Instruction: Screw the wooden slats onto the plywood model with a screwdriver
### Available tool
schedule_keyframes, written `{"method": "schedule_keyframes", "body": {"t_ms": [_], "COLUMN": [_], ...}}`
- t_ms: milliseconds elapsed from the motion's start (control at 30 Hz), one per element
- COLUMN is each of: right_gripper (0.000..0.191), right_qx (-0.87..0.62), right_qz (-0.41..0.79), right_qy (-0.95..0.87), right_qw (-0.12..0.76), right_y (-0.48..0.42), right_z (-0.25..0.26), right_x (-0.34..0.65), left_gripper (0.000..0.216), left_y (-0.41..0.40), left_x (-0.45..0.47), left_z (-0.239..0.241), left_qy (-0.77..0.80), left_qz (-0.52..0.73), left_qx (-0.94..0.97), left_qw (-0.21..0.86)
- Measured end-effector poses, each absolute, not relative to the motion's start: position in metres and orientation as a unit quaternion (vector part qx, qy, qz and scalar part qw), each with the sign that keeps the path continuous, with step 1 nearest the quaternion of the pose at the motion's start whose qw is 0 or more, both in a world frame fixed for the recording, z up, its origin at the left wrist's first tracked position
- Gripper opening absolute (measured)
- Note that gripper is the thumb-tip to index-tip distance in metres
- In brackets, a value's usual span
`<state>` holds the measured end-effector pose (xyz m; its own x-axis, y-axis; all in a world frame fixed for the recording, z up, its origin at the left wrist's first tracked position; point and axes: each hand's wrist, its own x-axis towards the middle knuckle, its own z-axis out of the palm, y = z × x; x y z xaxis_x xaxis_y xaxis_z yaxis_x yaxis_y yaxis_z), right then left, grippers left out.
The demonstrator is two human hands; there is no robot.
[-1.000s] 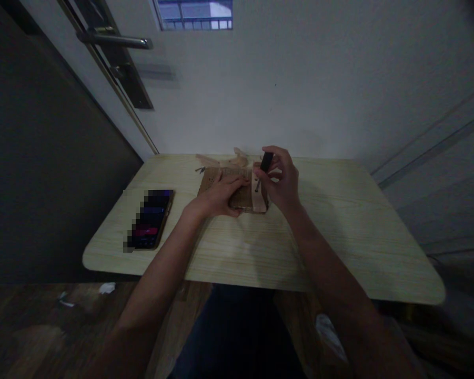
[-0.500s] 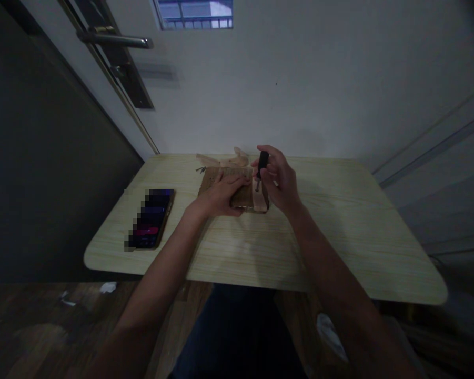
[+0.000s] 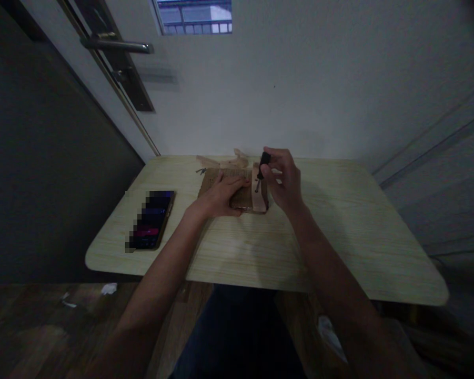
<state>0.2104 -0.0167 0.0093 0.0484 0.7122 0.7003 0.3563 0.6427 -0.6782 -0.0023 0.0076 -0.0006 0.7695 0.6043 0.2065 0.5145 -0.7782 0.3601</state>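
Note:
A flat brown piece that looks like cardboard (image 3: pixel 242 200) lies near the table's back edge, with a pale tan strip (image 3: pixel 259 201) across its right end. My left hand (image 3: pixel 221 196) rests flat on the brown piece, fingers spread, pressing it from above. In my right hand (image 3: pixel 284 179) is a small screwdriver (image 3: pixel 264 159) with a black handle, gripped between thumb and fingers. Its thin metal shaft slants down, and the tip meets a dark spot on the strip. Behind the brown piece lie crumpled tan scraps (image 3: pixel 223 162), and small dark screws or nails (image 3: pixel 201 170) sit by its back left corner.
A phone (image 3: pixel 153 221), partly pixelated, lies on the left of the pale wooden table (image 3: pixel 339 252). Close behind the table stands a white door (image 3: pixel 300 95) with a metal handle (image 3: pixel 120 46). White scraps (image 3: pixel 109 288) are on the floor.
My right hand has shifted slightly right and its fingers have moved on the screwdriver handle, which now tilts more to the right. My left hand stays in place.

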Motion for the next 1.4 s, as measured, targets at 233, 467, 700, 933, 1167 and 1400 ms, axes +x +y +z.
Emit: {"method": "schedule_keyframes", "body": {"t_ms": [233, 467, 700, 933, 1167, 1400], "right_gripper": [0.049, 0.052, 0.048, 0.05, 0.053, 0.046], "right_qx": [-0.352, -0.399, -0.393, -0.344, -0.384, -0.375], "right_qz": [0.218, 0.144, 0.136, 0.202, 0.152, 0.11], "right_qy": [-0.677, -0.659, -0.696, -0.699, -0.653, -0.66], "right_qw": [0.608, 0.621, 0.585, 0.593, 0.635, 0.641], "right_y": [-0.013, -0.01, -0.013, -0.019, -0.008, -0.009], "right_z": [0.005, 0.005, 0.009, 0.012, 0.005, 0.0], "right_x": [0.208, 0.205, 0.202, 0.206, 0.206, 0.205], "left_gripper": [0.081, 0.084, 0.084, 0.086, 0.084, 0.085], "left_y": [0.006, 0.006, 0.007, 0.007, 0.007, 0.008], "left_x": [-0.001, 0.0, 0.002, 0.001, -0.001, 0.0], "left_z": [0.0, -0.002, -0.005, -0.003, -0.006, -0.004], "left_qy": [0.302, 0.313, 0.321, 0.317, 0.308, 0.318], "left_qz": [0.164, 0.152, 0.153, 0.145, 0.157, 0.147], "left_qx": [0.93, 0.929, 0.928, 0.931, 0.932, 0.929], "left_qw": [0.132, 0.122, 0.112, 0.111, 0.109, 0.119]}}
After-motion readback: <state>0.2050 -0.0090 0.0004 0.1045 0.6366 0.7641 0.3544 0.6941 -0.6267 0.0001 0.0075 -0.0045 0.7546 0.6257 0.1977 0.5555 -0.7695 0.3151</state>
